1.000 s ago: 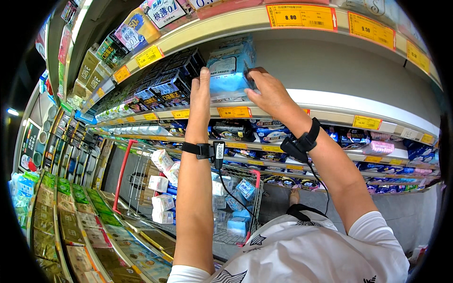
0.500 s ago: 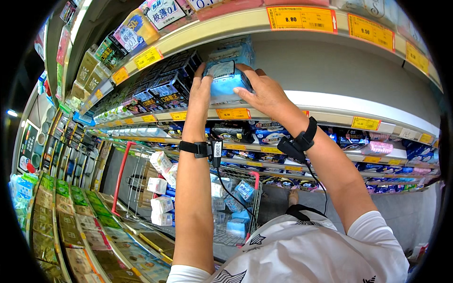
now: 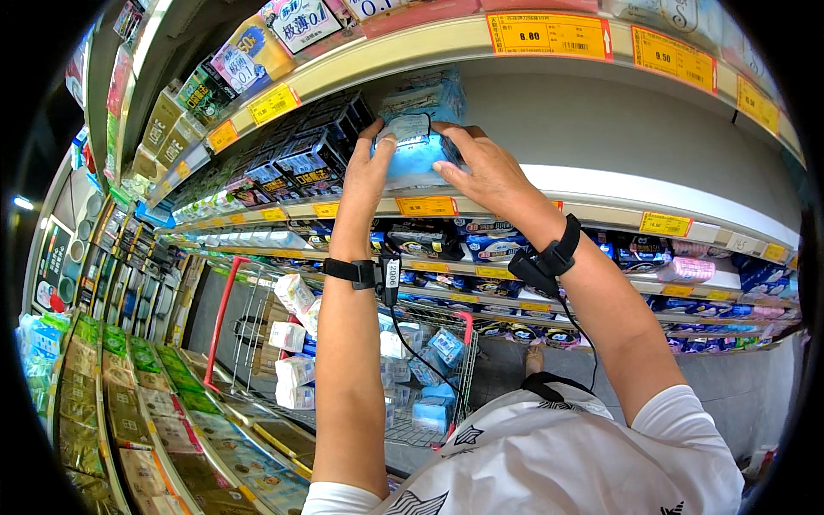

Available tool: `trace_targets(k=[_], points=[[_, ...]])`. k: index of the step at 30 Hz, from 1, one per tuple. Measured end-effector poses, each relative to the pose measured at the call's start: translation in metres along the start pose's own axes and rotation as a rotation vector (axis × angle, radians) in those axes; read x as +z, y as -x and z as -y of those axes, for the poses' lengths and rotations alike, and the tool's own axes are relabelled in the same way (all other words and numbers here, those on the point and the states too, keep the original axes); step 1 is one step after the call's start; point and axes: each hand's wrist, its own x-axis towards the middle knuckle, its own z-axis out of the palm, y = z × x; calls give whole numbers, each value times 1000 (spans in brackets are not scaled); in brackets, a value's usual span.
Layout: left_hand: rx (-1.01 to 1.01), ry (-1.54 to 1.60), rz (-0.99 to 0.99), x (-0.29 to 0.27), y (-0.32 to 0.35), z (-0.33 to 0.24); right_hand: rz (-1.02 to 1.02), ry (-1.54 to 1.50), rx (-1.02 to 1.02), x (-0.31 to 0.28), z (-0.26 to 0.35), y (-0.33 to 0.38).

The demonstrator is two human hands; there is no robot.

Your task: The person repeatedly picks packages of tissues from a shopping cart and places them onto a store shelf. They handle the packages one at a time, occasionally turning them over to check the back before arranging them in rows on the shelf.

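A light blue plastic-wrapped pack (image 3: 415, 156) stands at the front of a shelf, held between my two hands. My left hand (image 3: 369, 165) presses its left side, fingers reaching to the back and thumb on the near corner. On the opposite side my right hand (image 3: 482, 165) grips it with the thumb low on the front and the fingers over the top edge. More blue packs (image 3: 433, 96) stand directly behind it. Rows of black packs (image 3: 309, 163) fill the shelf just left of my left hand. The underside of the held pack is hidden.
Below my arms is a wire shopping cart (image 3: 468, 365) with red bars, loaded with white packs (image 3: 294, 372) and blue packs (image 3: 432, 414). An upper shelf edge (image 3: 412, 53) with orange price tags overhangs my hands. Low racks of bagged goods (image 3: 163, 429) line the left.
Both hands remain on the blue pack, which has shifted very slightly. The view has barely moved.
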Motion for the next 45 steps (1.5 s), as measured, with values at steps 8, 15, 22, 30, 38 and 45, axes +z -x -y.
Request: trace_targets(k=[8, 15, 22, 30, 38, 45], points=[[57, 61, -13, 1, 1, -1, 21, -18, -15, 3, -5, -3], [171, -8, -173, -2, 20, -38, -82, -172, -41, -11, 14, 2], [-7, 17, -132, -13, 24, -33, 15, -361, 187, -13, 1, -7], [4, 47, -118, -11, 21, -15, 104, -464, 397, -18, -2, -16], [154, -165, -120, 2, 18, 8, 208, -208, 231, -11, -7, -14], [153, -186, -133, 6, 10, 11, 100, -157, 118, -3, -12, -13]])
